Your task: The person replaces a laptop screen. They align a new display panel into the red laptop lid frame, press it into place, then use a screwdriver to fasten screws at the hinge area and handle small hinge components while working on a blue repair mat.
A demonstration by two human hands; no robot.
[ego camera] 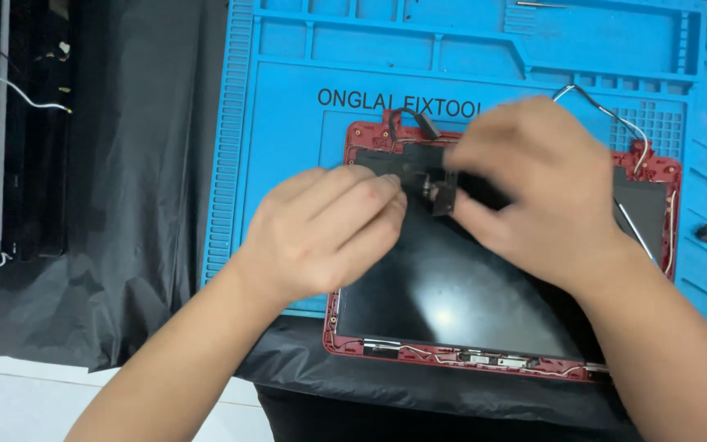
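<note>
Work in hand: disassembly of a red laptop lid assembly (345,344) lying flat on a blue silicone repair mat (288,49), partly overhanging the mat's near edge onto black sheeting (124,205) that covers the tabletop.

Status, as judged from this view: the front bezel appears already off, since the dark display panel (452,295) lies bare inside the red shell and thin cabling (419,354) runs exposed along the near edge. A small dark bracket or hinge part (443,196) near the far left of the panel looks like the piece being freed now. The panel itself is not yet lifted out; the wires (615,115) at the far right corner trail loose over the mat.

Hands: left hand (321,233) is curled, fingertips pinched together close beside the dark part; whether they grip anything I cannot tell. Right hand (533,188), blurred, is closed around the same part from the right.

Panel appearance: glossy, dark, no crack seen. Shell: red plastic, edges intact.

Also present: a black knob-like piece (706,233) on the mat's right edge; dark equipment (10,139) lies well apart at far left.
</note>
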